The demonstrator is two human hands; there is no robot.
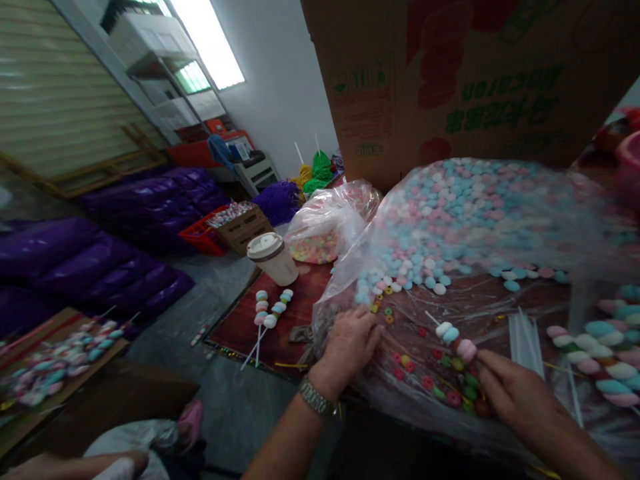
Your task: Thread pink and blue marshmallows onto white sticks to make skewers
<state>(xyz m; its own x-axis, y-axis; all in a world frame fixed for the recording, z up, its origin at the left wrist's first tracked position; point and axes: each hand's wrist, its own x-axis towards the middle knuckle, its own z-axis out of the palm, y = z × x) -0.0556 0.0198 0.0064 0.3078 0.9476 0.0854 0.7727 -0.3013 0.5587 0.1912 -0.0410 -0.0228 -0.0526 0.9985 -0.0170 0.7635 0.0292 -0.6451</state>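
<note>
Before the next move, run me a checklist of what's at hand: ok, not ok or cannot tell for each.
Right hand holding the candy-loaded white stick: ok, fingers at the candies' lower end.
Left hand on the clear candy bag: ok, resting by its open end.
Spare white sticks: ok, close to the right hand.
Loose pastel candies outside the bag: cannot tell through the plastic.
</note>
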